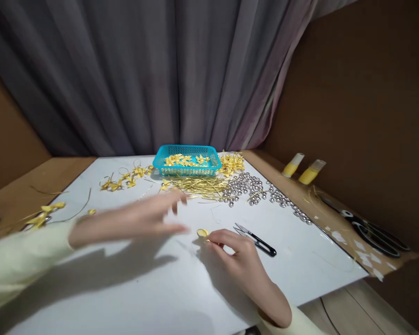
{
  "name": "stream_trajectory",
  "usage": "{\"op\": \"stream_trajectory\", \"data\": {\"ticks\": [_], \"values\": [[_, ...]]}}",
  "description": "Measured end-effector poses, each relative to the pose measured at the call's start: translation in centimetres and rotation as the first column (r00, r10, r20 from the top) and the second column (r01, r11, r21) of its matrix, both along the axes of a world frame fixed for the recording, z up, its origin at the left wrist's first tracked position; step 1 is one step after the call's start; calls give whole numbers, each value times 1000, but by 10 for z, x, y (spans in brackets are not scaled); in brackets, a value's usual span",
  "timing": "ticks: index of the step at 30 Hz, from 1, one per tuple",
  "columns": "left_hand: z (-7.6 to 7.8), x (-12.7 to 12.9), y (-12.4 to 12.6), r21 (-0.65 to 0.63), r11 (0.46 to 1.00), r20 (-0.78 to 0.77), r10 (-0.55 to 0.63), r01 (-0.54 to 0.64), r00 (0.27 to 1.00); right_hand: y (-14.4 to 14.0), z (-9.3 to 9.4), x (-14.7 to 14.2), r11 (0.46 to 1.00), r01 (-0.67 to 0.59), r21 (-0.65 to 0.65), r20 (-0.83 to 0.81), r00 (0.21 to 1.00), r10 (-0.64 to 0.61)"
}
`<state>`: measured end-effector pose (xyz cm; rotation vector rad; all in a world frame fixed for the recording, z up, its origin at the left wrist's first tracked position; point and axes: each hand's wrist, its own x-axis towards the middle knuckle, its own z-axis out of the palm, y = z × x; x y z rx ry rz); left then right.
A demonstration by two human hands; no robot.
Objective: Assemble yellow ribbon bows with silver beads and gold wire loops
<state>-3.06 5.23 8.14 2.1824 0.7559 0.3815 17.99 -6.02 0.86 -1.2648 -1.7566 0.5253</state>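
My right hand (242,258) pinches a small round yellow piece (203,232) with a ring-like rim between thumb and fingertips, just above the white board. Blurred by motion, my left hand (136,214) reaches over the board with thumb and fingers apart and nothing seen in it. Beyond its fingertips lies a bundle of gold wires (204,186). Thread snips (256,240) with black handles rest just right of my right hand. Small shiny metal pieces (244,186) are spread to the right of the wires.
Yellow ribbon flowers partly fill a turquoise basket (157,160) at the back. More flowers (232,163) lie beside it, and others (125,179) at left. Two bottles with yellow contents (292,165) (311,172) and large black scissors (373,235) lie along the right side, near paper scraps.
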Motion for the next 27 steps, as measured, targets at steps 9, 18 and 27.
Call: {"op": "stream_trajectory", "data": {"ticks": [9,18,27], "values": [[-64,36,-39,-668,736,178,18,107,984,3,10,-5,873,-229,-430,-611,786,-94],[-78,34,-35,-736,641,357,92,219,930,4,10,4,782,-397,-480,-781,600,-175],[-77,35,-33,-823,543,344,240,168,908,6,5,6,691,-511,-512,-828,508,-237]]}}
